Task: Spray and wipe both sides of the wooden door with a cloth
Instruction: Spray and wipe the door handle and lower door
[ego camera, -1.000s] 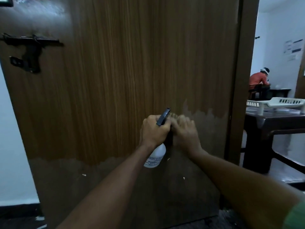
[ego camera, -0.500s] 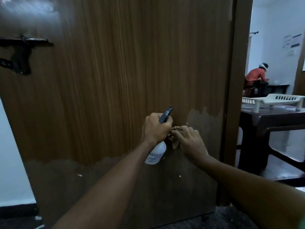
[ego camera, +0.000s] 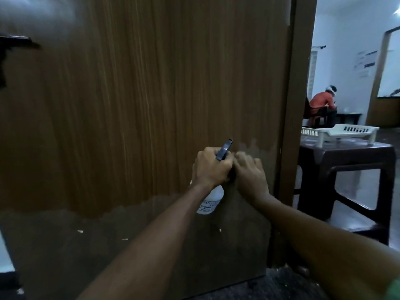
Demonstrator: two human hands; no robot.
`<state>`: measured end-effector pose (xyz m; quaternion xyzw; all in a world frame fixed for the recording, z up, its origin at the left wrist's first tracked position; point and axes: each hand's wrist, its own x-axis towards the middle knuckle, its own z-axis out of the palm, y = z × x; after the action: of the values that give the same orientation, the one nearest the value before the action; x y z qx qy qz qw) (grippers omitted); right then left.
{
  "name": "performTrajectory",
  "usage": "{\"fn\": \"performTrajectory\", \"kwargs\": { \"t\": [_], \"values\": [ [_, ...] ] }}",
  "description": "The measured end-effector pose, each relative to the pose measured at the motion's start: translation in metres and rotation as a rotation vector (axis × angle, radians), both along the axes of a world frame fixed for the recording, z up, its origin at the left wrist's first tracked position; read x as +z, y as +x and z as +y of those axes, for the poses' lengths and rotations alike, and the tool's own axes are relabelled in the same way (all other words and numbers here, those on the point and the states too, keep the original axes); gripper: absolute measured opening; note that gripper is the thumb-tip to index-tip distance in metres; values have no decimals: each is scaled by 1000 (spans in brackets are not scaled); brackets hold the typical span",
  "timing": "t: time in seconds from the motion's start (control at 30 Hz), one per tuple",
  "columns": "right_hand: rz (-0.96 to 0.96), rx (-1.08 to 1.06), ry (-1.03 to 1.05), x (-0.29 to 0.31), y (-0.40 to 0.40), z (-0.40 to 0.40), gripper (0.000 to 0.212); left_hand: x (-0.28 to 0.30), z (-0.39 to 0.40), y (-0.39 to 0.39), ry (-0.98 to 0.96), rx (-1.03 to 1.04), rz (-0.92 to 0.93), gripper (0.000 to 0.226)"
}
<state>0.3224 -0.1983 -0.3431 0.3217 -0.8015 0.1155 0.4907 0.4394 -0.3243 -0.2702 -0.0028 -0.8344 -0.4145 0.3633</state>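
Observation:
The wooden door (ego camera: 129,105) fills the view; its lower part is a duller, worn brown. My left hand (ego camera: 211,167) grips the neck of a white spray bottle (ego camera: 211,200) held close in front of the door, its black sprayer head (ego camera: 225,148) sticking up above my fist. My right hand (ego camera: 251,178) is pressed against my left hand, fingers curled at the front of the sprayer head; the contact itself is blurred. No cloth is visible.
A black latch (ego camera: 13,42) sits on the door at the far left. Right of the door's edge (ego camera: 290,105) stands a dark brown table (ego camera: 346,154) bearing a white plastic basket (ego camera: 346,132). A person in orange (ego camera: 322,102) sits far back.
The view has swung right, so the latch slid toward the left edge and more of the far room shows. Both hands stay together at the bottle's head.

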Motion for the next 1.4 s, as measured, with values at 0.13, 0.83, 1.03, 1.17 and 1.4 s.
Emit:
{"fn": "performTrajectory", "kwargs": {
  "t": [0.13,0.83,1.03,1.17,1.4],
  "values": [
    [-98,-141,-426,49,-9,-6,57,-10,8,-19,45,-18,-3,39],
    [-189,-159,-257,-14,-43,64,65,-25,50,-56,69,-96,-30,36],
    [-199,-94,-480,27,-50,61,61,-39,50,-62,34,-100,-56,36],
    [-339,-109,-83,-55,-36,95,77,-51,54,-62,-15,-89,-86,37],
    [-223,-22,-427,-8,-47,71,49,-91,58,-63,-53,-109,-153,35]
  ]
}}
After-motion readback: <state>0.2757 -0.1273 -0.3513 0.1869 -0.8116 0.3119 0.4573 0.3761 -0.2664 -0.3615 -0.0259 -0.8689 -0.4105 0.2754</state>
